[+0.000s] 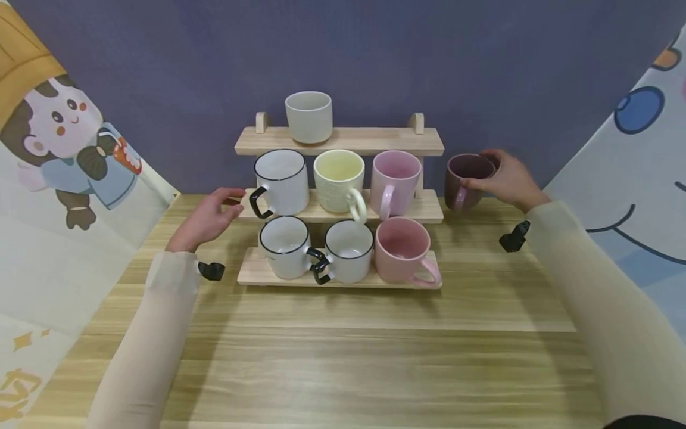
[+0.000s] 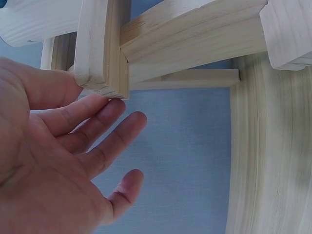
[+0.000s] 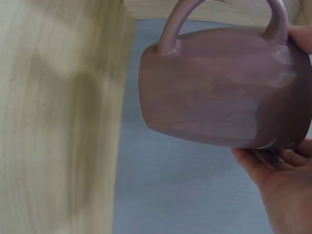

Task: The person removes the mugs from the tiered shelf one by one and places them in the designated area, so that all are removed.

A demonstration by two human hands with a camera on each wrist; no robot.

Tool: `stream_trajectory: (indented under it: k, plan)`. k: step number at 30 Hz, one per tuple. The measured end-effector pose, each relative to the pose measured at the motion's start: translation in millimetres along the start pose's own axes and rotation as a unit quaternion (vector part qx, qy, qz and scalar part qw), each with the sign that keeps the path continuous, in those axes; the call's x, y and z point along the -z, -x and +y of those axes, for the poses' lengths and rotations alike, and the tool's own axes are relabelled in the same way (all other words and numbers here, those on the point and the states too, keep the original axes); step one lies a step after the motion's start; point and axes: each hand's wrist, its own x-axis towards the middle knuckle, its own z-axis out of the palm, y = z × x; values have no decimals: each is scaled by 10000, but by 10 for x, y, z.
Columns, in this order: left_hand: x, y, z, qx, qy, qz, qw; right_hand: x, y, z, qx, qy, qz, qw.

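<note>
Dark mauve mug [image 3: 209, 92] was just R of the wooden rack [image 1: 370, 140], in the R hand [image 1: 506, 179]; grip pinched it near the rim, thumb by the handle [image 3: 172, 30], fingers on opp. side. Couldn't tell if base touched table [image 1: 343, 351]. Looked like glazed ceramic: prob. stiff, mod. wt., a bit slippery, apt to chip if knocked vs. the rack. Best hold, est.: opp. walls nr. rim, or the handle loop. L hand [image 1: 206, 217] grip pinched the L end of the mid board [image 2: 91, 48], thumb against index, other fingers loose. Views: R wrist cam gave both handle roots & glossy wall, mostly hidden in head view; L wrist cam gave index tucked under board, unclear from above; only head cam gave the full rack w/ its other mugs [image 1: 286, 190] & the pale cup [image 1: 309, 118] up top.
</note>
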Motion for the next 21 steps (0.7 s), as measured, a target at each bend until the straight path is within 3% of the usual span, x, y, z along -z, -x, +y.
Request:
stream_trajectory:
  k: [7, 21]
  plan:
    - [-6, -5, 5, 41, -29, -15, 10000, -178, -42, 112, -29, 256, -273, 9993]
    - [14, -10, 44, -24, -112, -13, 9999, -397, -183, 202, -241, 179, -472, 9984]
